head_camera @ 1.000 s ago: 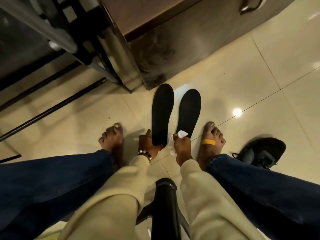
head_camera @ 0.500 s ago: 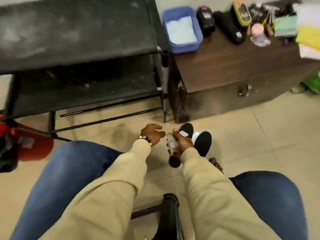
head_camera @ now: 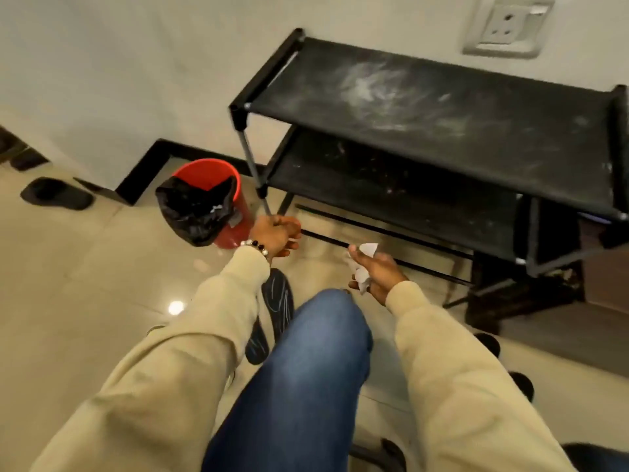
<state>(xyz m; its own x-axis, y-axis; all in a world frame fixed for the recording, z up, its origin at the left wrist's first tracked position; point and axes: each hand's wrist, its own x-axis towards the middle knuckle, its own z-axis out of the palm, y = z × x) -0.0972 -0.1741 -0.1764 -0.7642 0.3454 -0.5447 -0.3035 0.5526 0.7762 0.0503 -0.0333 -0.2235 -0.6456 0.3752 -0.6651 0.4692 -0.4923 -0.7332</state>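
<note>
My right hand [head_camera: 377, 272] grips a crumpled white wipe [head_camera: 362, 267] in the air above my knee, its corner sticking up past my fingers. My left hand [head_camera: 277, 235], with a bead bracelet at the wrist, is stretched out beside a red bin [head_camera: 235, 212] lined with a black bag [head_camera: 195, 209]; its fingers are loosely curled and hold nothing. A black shoe sole [head_camera: 279, 301] with white scuff marks lies on the floor under my left forearm.
A dusty black two-shelf rack [head_camera: 442, 107] stands against the wall ahead on the right. A wall socket [head_camera: 507, 27] sits above it. Dark slippers [head_camera: 56, 197] lie on the tiled floor at the far left. Black footwear [head_camera: 520, 383] lies at the right.
My view has swung up and left from the insoles on the floor to the rack and red bin. Both hands lifted off the insoles; the right still holds the wipe.
</note>
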